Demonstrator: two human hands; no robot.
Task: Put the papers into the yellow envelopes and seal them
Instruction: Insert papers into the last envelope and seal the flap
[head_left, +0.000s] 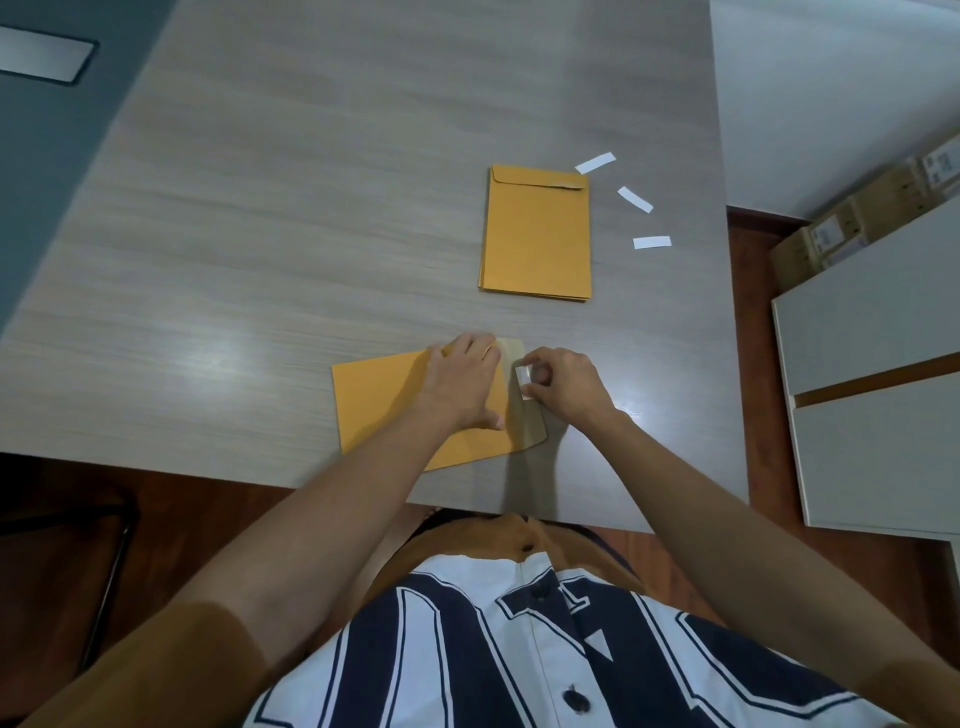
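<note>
At lower centre, a yellow envelope (379, 405) is pinned flat to the counter (260, 260) by the spread left hand (462, 379). On its open flap (529, 428), the white liner strip (522, 376) is pinched by the right hand (566, 382). The strip is judged light and flimsy, best taken at its end. Beyond, at centre right, a stack of envelopes (537, 239) and three loose white strips (652, 242) are seen.
</note>
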